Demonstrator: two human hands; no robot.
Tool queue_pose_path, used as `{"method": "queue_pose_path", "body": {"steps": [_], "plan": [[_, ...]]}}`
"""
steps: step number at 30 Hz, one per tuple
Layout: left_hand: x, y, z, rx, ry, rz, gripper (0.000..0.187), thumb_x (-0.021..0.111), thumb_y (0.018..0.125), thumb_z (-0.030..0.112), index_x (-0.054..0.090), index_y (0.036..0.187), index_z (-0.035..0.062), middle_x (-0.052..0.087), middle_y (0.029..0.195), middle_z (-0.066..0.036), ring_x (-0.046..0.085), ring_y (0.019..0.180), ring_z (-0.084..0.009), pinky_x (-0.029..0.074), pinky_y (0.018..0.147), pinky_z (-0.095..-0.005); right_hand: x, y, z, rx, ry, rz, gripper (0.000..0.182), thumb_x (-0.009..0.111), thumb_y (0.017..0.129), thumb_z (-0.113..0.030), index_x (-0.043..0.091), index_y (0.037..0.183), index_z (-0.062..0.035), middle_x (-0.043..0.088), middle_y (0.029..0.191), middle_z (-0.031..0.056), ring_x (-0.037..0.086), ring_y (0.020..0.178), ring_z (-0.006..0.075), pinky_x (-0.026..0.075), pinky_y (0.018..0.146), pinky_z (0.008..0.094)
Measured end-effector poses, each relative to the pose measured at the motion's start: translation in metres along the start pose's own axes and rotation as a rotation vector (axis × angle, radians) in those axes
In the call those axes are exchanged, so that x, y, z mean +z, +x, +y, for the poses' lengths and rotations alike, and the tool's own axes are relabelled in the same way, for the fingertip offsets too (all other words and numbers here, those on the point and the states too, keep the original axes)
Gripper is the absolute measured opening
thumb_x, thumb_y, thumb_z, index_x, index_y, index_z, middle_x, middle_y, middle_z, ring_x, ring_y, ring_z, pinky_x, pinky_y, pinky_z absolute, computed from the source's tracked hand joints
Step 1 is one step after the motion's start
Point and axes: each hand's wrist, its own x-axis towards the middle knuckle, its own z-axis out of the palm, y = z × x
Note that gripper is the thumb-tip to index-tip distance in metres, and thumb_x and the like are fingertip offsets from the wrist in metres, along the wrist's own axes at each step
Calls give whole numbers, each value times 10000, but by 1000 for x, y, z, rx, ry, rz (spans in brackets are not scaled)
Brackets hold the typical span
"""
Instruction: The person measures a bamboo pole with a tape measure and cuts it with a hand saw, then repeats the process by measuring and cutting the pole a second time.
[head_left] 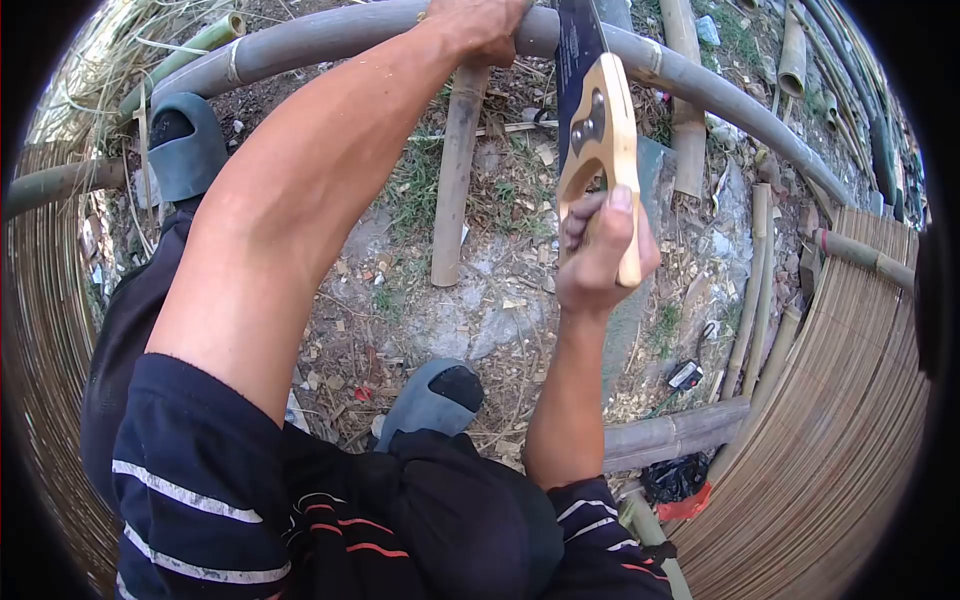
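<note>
My right hand (605, 250) is closed round the pale wooden handle of a handsaw (612, 120). The dark saw blade (577, 45) points away from me and crosses a long grey bamboo pole (330, 35); its far end is cut off by the top of the view. At the top edge, my left hand (485, 28) grips that same pole just left of the blade, its fingers partly hidden. Below this hand, a shorter bamboo piece (457, 180) lies on the ground, pointing towards me.
Stacks of thin bamboo slats (810, 430) stand at right and left. More bamboo poles (690, 140) lie at the upper right. My sandalled feet (430, 400) are on ground strewn with chips. A black plastic bag (675, 478) lies beside a thick bamboo pole (670, 437).
</note>
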Motion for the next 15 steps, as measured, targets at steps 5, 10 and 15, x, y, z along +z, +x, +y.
{"method": "queue_pose_path", "body": {"steps": [5, 10, 15], "plan": [[-27, 0, -1, 19, 18, -148, 542, 810, 703, 146, 651, 1210, 40, 691, 1144, -236, 730, 1055, -388, 624, 845, -479, -37, -77, 4, -5, -38, 54, 383, 544, 993, -289, 611, 791, 30, 608, 633, 79, 562, 531, 147, 450, 517, 294], [-19, -21, 15, 36, 9, 89, 758, 804, 712, 125, 496, 1399, 44, 696, 1183, -248, 752, 1004, -414, 634, 789, -489, -79, -142, -1, -47, -37, -12, 477, 508, 973, -381, 602, 765, 38, 617, 630, 99, 574, 525, 156, 482, 534, 310], [27, -3, -4, -23, 62, 118, 538, 772, 738, 113, 599, 1240, 31, 695, 1169, -262, 751, 974, -416, 629, 792, -501, 25, 23, 7, -127, -13, -33, 371, 581, 1056, -285, 567, 799, -18, 514, 606, 19, 441, 530, 112, 338, 497, 318]]}}
